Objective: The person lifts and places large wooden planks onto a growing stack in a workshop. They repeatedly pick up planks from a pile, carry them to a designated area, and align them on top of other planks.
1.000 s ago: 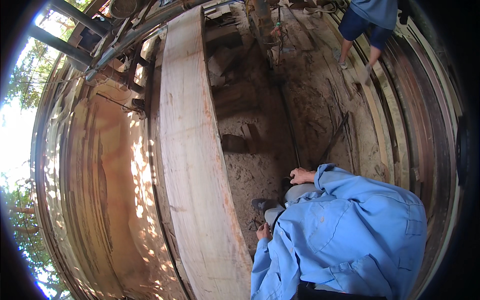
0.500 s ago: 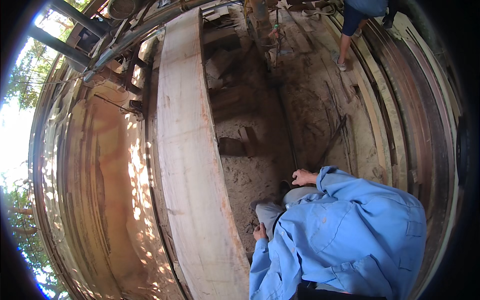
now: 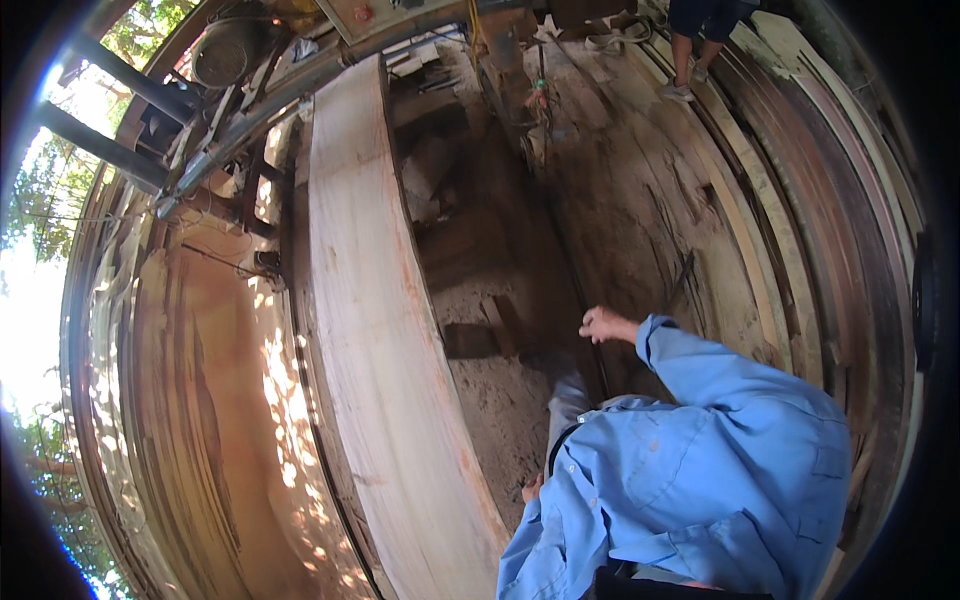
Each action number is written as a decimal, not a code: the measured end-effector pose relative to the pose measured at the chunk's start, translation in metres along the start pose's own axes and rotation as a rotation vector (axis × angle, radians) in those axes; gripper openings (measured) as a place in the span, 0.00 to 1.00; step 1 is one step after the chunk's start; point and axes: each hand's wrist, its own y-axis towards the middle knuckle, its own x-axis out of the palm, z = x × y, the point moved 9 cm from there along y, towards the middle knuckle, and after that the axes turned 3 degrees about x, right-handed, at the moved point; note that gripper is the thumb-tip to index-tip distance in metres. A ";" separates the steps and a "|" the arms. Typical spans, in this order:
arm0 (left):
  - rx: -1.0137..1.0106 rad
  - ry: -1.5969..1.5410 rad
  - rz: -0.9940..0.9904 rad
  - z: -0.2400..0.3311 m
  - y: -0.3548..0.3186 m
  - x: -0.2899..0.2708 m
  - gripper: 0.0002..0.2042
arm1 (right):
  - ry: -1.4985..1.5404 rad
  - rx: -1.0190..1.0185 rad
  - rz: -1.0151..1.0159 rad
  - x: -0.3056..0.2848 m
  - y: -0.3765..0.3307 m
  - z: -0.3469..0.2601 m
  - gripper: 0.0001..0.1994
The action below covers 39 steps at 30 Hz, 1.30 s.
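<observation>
Since the earlier frame, the right hand (image 3: 603, 324) has lifted clear of the blue shirt (image 3: 700, 480), loosely curled and empty. Left hand (image 3: 532, 488) sits mostly hidden beside the long plank (image 3: 380, 330); its grip cannot be told.

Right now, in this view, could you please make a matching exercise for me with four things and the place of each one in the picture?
Things:
1. long pale plank
2. bent-over person in a blue shirt
3. legs of a standing person
4. green trees

Places:
A. top right edge
B. lower right
C. far left rim
D. left of centre, running from the top down to the lower edge

Pairs: 1-D, 2-B, 3-A, 4-C
</observation>
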 end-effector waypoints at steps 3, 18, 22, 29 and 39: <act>0.045 -0.038 -0.009 0.033 0.032 -0.004 0.29 | 0.070 -0.075 0.136 -0.092 0.060 -0.075 0.18; -0.120 -0.741 0.011 0.162 0.148 -0.025 0.18 | -0.018 -0.384 0.509 -0.410 0.144 -0.461 0.25; -0.259 -0.837 0.034 0.136 0.145 -0.017 0.16 | -0.073 -0.417 0.543 -0.435 0.146 -0.518 0.25; -0.461 -0.861 0.129 0.122 0.078 0.019 0.13 | -0.161 -0.453 0.570 -0.480 0.207 -0.594 0.22; -0.547 -1.150 0.215 0.220 0.052 0.099 0.13 | 0.042 -0.439 0.829 -0.563 0.311 -0.651 0.28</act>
